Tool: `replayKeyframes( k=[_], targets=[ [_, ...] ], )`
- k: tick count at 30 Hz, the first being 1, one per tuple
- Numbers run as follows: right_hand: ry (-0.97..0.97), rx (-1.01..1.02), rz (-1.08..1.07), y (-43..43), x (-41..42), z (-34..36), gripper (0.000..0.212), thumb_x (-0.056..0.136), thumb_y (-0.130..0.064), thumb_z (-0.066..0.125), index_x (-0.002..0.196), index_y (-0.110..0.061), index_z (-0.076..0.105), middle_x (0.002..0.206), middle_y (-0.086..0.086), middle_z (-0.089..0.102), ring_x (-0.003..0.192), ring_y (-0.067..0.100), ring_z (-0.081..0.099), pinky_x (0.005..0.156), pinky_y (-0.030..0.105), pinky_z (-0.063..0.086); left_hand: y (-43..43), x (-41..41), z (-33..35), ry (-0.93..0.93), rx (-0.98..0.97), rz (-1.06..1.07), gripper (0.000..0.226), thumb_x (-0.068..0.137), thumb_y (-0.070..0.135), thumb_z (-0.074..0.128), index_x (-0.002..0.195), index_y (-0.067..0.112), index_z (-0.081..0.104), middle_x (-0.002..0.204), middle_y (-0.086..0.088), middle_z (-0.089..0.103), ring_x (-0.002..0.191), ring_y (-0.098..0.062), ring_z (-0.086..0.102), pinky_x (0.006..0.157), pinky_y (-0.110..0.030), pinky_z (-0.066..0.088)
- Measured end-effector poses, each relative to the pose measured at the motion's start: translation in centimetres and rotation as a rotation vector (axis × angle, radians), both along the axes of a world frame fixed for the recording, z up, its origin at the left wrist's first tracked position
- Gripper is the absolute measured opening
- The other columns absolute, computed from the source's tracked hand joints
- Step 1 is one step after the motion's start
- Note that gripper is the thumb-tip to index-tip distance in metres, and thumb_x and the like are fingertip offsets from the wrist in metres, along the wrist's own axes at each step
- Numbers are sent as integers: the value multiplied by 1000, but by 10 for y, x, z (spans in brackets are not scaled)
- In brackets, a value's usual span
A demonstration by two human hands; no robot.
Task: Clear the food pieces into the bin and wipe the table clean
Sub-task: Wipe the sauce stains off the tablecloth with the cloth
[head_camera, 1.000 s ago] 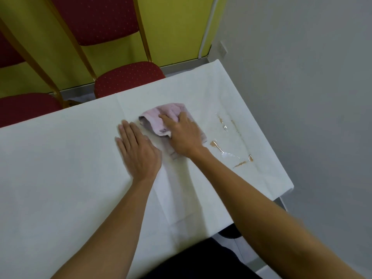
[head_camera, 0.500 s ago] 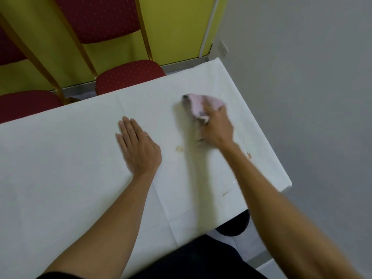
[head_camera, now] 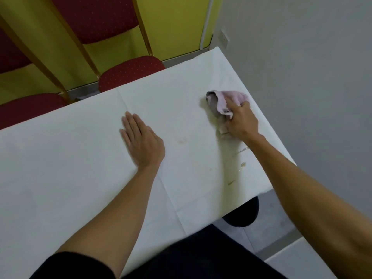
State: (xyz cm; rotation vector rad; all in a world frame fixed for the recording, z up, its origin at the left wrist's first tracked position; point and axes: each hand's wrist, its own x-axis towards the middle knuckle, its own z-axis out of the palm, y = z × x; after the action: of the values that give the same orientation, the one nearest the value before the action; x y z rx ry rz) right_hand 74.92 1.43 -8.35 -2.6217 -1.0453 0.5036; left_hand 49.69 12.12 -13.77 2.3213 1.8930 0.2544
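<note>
1. We see the left hand lying palm down on the long white cloth-covered table. Its fingers are straight and close together, and it holds nothing.
2. The right hand reaches toward the table's far right edge. Its fingers are curled round a crumpled pale pink terry cloth, gripping it and holding it down on the table top.
3. Most of that cloth bunches up beyond the knuckles, with a grey-shaded fold at its left end. A small scrap of it shows under the heel of the hand.
4. A faint brown smear marks the table between the two hands. It lies nearer the left hand and touches neither.
5. Thin glistening wet streaks lie beside the right forearm, on the near side of the right hand. A short olive-brown streak sits just nearer to us.
6. Along the table's far side stand two red upholstered chairs with gold-coloured frames, their seats close against the table edge.
7. A yellow wall rises behind the chairs. A grey wall runs along the right and carries a small white socket plate.
8. A dark round object sits on the floor by the table's near right corner, partly hidden by the table. We cannot tell what it is.
</note>
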Motion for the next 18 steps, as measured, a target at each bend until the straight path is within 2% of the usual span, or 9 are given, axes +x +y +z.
replayKeyframes(
  k=[3,5,7,9,11,13,15,18],
  targets=[
    [47,117,20,9,-34,2,62,92,-25,54,150,-37,35,143,7,48,136,33,40,101,46,45,-1,0,1,-5,-12,1,56,103,21,25,155,-2,24,164,-18,18,154,-31,12,124,-49,13],
    [82,146,127,12,-90,-2,57,95,-28,52,149,-32,38,146,15,43,131,37,46,100,45,45,0,-1,-1,-10,-8,6,57,103,21,27,154,-3,24,164,-18,18,154,-31,12,124,-48,12],
    [98,153,248,7,-154,-10,54,91,-25,57,144,-26,44,129,20,48,109,40,56,82,43,51,2,-6,-4,-6,-23,-26,60,103,24,30,155,-3,20,165,-19,15,154,-32,10,124,-48,10],
    [56,157,300,1,-187,-8,59,84,-21,64,141,-20,49,108,20,53,91,39,57,65,39,48,4,-9,-6,4,-27,-63,61,103,27,24,156,-3,17,165,-19,13,154,-32,9,124,-49,9],
    [45,170,301,-6,-165,-15,64,82,-24,66,144,-24,49,106,21,54,88,39,58,66,40,46,2,-7,-2,2,-18,-40,62,102,28,14,156,-2,20,165,-19,14,154,-32,10,125,-48,9],
    [35,125,210,-16,-125,-16,72,81,-25,68,148,-33,44,114,21,51,90,40,59,70,39,44,1,-5,1,10,-7,-21,59,103,25,17,155,-2,22,165,-18,16,154,-31,10,125,-47,11],
    [-24,56,78,-23,-87,-16,81,77,-24,70,149,-42,37,126,17,46,98,41,60,76,39,49,-1,-4,2,20,-12,-22,56,105,23,23,156,-1,21,165,-17,15,154,-30,10,125,-47,11],
    [-47,12,-35,-26,-56,-3,73,81,-28,64,147,-44,37,135,14,41,112,41,54,89,43,50,-1,-4,3,19,-23,-21,56,105,22,24,156,-1,20,166,-16,14,154,-30,9,125,-47,10]
  ],
)
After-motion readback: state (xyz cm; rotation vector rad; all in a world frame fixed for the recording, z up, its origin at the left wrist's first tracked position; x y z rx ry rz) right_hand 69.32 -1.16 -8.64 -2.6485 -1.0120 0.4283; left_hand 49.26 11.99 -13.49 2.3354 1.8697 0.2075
